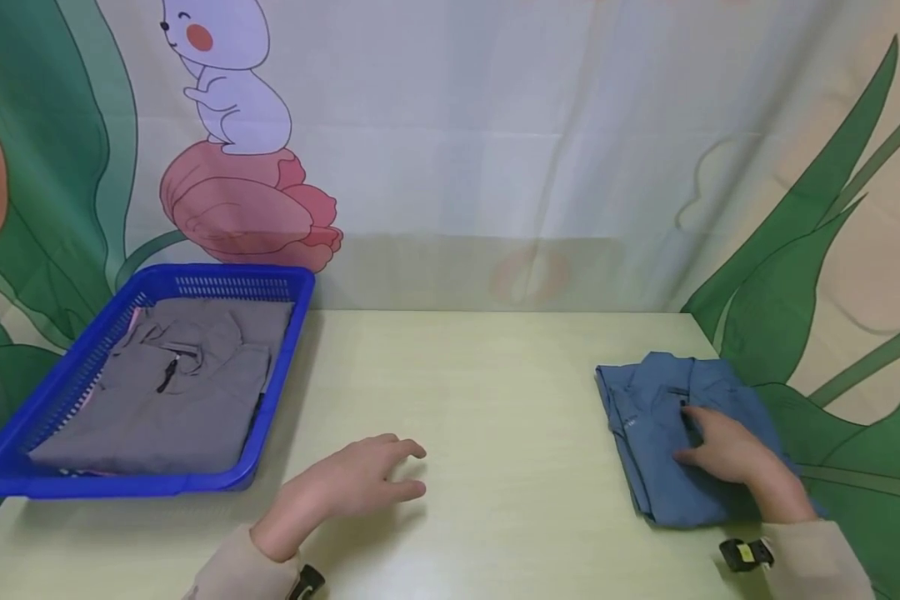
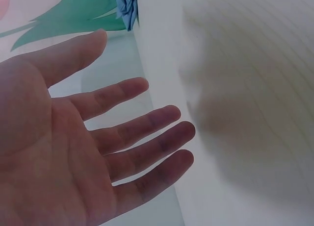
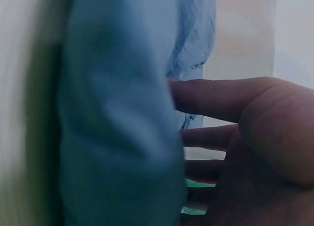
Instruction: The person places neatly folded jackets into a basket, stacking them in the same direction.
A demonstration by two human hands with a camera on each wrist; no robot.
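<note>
A folded blue garment (image 1: pixel 667 450) with a small dark zipper lies at the right of the table. My right hand (image 1: pixel 727 446) is over it, thumb and fingertips at its upper face. In the right wrist view those fingers (image 3: pixel 208 138) look fairly straight, their tips hidden behind the blue cloth (image 3: pixel 122 113). My left hand (image 1: pixel 356 479) hovers above the middle front of the table, holding nothing. Its fingers (image 2: pixel 142 128) are spread and relaxed in the left wrist view, where a corner of the blue garment (image 2: pixel 126 8) shows far off.
On the left of the table stands a blue plastic basket (image 1: pixel 277 408) holding a folded grey garment (image 1: pixel 187 417) with a dark zipper pull. Behind the pale table (image 1: pixel 480 383) hangs a printed curtain (image 1: pixel 450 142). Black wrist straps show at both sleeves.
</note>
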